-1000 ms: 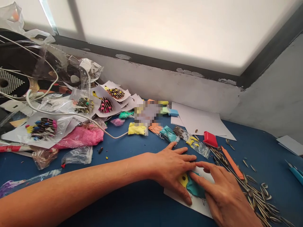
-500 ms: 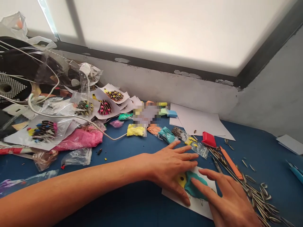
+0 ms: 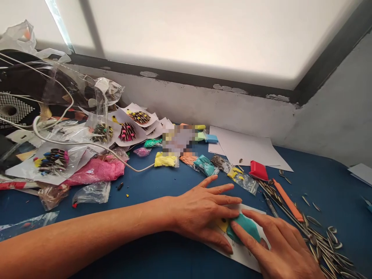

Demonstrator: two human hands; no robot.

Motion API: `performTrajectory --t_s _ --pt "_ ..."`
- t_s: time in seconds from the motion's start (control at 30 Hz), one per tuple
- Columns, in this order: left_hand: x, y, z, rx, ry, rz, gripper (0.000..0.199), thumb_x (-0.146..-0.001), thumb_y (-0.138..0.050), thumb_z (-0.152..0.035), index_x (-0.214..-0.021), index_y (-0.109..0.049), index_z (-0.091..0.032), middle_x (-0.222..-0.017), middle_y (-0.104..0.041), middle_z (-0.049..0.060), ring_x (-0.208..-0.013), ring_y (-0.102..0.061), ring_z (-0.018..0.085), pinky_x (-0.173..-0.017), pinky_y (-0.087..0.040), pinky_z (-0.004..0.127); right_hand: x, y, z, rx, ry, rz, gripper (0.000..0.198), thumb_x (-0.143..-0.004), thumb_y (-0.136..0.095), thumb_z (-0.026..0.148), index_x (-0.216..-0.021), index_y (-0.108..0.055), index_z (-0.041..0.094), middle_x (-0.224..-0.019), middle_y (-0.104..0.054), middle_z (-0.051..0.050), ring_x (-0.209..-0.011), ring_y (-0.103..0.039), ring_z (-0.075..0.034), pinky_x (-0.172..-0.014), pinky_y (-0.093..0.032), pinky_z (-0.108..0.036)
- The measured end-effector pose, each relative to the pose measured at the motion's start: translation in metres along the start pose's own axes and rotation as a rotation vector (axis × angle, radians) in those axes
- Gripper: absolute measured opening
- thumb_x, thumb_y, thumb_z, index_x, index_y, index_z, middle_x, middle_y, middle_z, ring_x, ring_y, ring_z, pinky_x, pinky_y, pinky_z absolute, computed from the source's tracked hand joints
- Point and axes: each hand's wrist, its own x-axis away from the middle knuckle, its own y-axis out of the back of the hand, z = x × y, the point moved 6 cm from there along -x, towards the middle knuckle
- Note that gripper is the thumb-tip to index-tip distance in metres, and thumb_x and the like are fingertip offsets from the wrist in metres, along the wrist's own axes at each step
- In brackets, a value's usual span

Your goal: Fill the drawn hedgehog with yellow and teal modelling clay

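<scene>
Far L: seed-covered cards [image 3: 55,162], then pink cloth [image 3: 97,170] and yellow pack [image 3: 165,159] on the blue worktop [image 3: 162,255]. Mid: L hand [image 3: 203,209] palm down, fingers spread, partly over paper [image 3: 241,256] and yellow clay [image 3: 221,227]. If it eases off, paper could prob. slip under a push. Just R, touching the yellow: teal clay [image 3: 248,228], a flat patch on the paper, btwn the hands. R hand [image 3: 279,240]: two fingers apart, tips at the teal; rest hidden, can't tell if bent. Too hard a press might thin or tear it; tacky fingertips might peel its edge up. Far R: orange stick [image 3: 287,199] & loose seeds [image 3: 334,240] nr R hand; a careless wrist sweep could scatter them.
</scene>
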Motion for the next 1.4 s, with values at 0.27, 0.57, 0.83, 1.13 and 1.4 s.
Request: performTrajectory --t_s 0.27,0.57,0.83,1.13,1.4 --pt "0.002 -0.002 0.002 0.008 0.026 0.014 0.063 -0.087 -0.059 -0.055 -0.138 -0.050 -0.019 -0.152 -0.041 0.006 -0.149 -0.018 0.026 -0.121 0.005 0.051 0.002 -0.001 -0.001 -0.058 -0.055 0.034 0.040 -0.090 -0.042 0.015 -0.117 -0.068 0.025 -0.117 -0.068 -0.011 -0.103 -0.063 -0.025 -0.082 -0.048 -0.039" --pt "0.002 -0.005 0.004 -0.012 0.022 0.012 0.065 -0.085 -0.059 -0.058 -0.136 -0.052 -0.019 -0.153 -0.039 0.010 -0.149 -0.018 0.027 -0.121 0.000 0.051 -0.001 0.011 -0.012 -0.242 -0.258 0.014 0.044 -0.089 -0.043 0.012 -0.122 -0.065 0.034 -0.125 -0.061 -0.006 -0.108 -0.062 -0.020 -0.080 -0.053 -0.032" --pt "0.002 -0.003 0.005 -0.015 0.050 -0.057 0.079 -0.080 -0.064 -0.060 -0.141 -0.045 -0.014 -0.158 -0.029 0.012 -0.149 -0.016 0.026 -0.122 -0.003 0.048 -0.015 0.011 0.004 -0.054 -0.101 0.010 0.040 -0.085 -0.045 0.010 -0.112 -0.072 0.022 -0.111 -0.067 -0.013 -0.097 -0.065 -0.023 -0.074 -0.054 -0.034" --pt "0.002 -0.003 0.004 -0.032 0.033 -0.044 0.059 -0.081 -0.064 -0.058 -0.124 -0.061 -0.018 -0.150 -0.043 0.010 -0.147 -0.024 0.028 -0.122 -0.006 0.049 -0.014 0.008 0.003 -0.015 -0.105 0.039 0.038 -0.087 -0.044 0.013 -0.111 -0.072 0.022 -0.112 -0.067 -0.014 -0.097 -0.065 -0.024 -0.072 -0.056 -0.034" --pt "0.001 -0.004 0.008 -0.002 0.051 -0.092 0.073 -0.074 -0.069 -0.062 -0.129 -0.056 -0.015 -0.145 -0.049 0.014 -0.145 -0.030 0.029 -0.120 -0.017 0.047 -0.002 0.005 -0.008 -0.128 -0.218 0.097 0.040 -0.087 -0.045 0.012 -0.118 -0.066 0.027 -0.122 -0.062 -0.008 -0.106 -0.065 -0.018 -0.078 -0.056 -0.028"
